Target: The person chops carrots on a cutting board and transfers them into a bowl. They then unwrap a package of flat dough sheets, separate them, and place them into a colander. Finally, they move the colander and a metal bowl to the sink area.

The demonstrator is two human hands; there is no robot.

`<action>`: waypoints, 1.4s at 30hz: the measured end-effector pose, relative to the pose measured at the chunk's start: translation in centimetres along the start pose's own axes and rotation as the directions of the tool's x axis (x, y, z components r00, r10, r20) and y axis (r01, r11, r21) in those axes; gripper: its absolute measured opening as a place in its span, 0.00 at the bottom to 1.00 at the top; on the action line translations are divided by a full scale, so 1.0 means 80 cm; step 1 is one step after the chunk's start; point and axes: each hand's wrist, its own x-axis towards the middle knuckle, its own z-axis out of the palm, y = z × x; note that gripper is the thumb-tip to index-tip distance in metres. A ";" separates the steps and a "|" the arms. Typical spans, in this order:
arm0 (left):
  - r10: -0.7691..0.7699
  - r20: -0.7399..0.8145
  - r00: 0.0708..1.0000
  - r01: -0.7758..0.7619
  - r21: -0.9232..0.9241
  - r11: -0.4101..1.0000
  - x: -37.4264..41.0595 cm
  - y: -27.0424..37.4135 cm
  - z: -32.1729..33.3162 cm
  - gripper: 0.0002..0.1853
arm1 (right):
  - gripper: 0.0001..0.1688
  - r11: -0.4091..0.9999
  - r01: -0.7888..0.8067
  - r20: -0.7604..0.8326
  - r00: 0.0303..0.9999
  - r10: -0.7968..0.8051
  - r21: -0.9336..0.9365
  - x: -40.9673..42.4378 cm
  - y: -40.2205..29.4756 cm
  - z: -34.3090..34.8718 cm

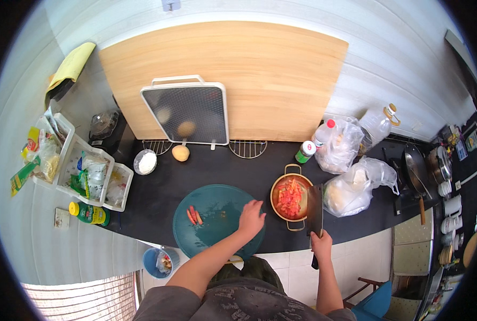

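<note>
My right hand (322,244) grips the handle of a cleaver (315,206), its blade at the right rim of a two-handled metal pan (274,200). Chopped red pieces, perhaps tomato, (290,197) lie in the pan. My left hand (252,217) is over the right part of a round green cutting board (218,196), fingers apart, with nothing seen in it. A few red wedges (194,215) lie on the board's left half, and wet patches mark its surface.
Left on the dark counter (158,180) are a bowl of white powder (146,162), a potato (180,153) and white baskets (86,166) of packets. Right of the pan stand a green-labelled jar (305,151) and plastic bags (359,184). A blue bin (152,263) stands below.
</note>
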 end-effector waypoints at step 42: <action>-0.456 -0.217 0.863 0.471 0.019 0.882 -0.081 -0.199 -0.136 0.13 | 0.10 0.997 0.054 0.692 0.722 -0.003 -0.052 -0.053 -0.069 0.174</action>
